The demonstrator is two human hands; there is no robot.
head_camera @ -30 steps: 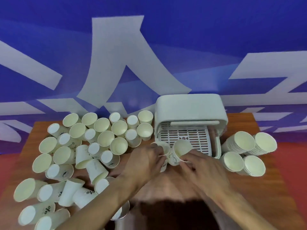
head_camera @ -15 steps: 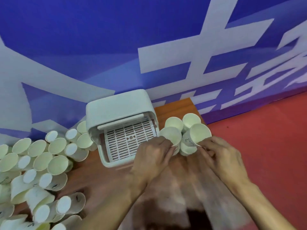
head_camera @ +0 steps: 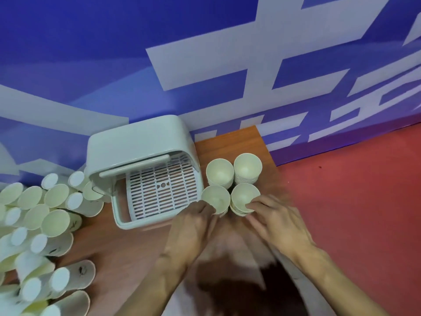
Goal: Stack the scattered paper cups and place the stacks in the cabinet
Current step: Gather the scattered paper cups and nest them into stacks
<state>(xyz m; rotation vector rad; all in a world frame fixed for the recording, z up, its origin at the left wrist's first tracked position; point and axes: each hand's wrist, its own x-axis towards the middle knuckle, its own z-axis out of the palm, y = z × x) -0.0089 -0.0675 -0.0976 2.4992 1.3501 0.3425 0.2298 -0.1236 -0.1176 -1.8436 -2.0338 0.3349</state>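
Right of the white cabinet (head_camera: 141, 147), whose lid is rolled up over a slotted tray, stand several cup stacks. Two are at the back (head_camera: 219, 173) (head_camera: 247, 167). My left hand (head_camera: 193, 224) grips the side of the front left cup stack (head_camera: 215, 198). My right hand (head_camera: 278, 220) pinches the rim and side of the front right cup stack (head_camera: 245, 196), with its fingers spread. Many loose paper cups (head_camera: 54, 222) lie scattered left of the cabinet. The lower parts of the front stacks are hidden by my hands.
The wooden table (head_camera: 136, 247) ends just right of the stacks, with red floor (head_camera: 353, 201) beyond it. A blue and white banner wall (head_camera: 205, 65) rises directly behind the cabinet. Bare wood shows in front of the cabinet.
The view has swung to the right. Both hands carried their cups from in front of the cabinet to the stacks on its right, and now hold the two front stacks.
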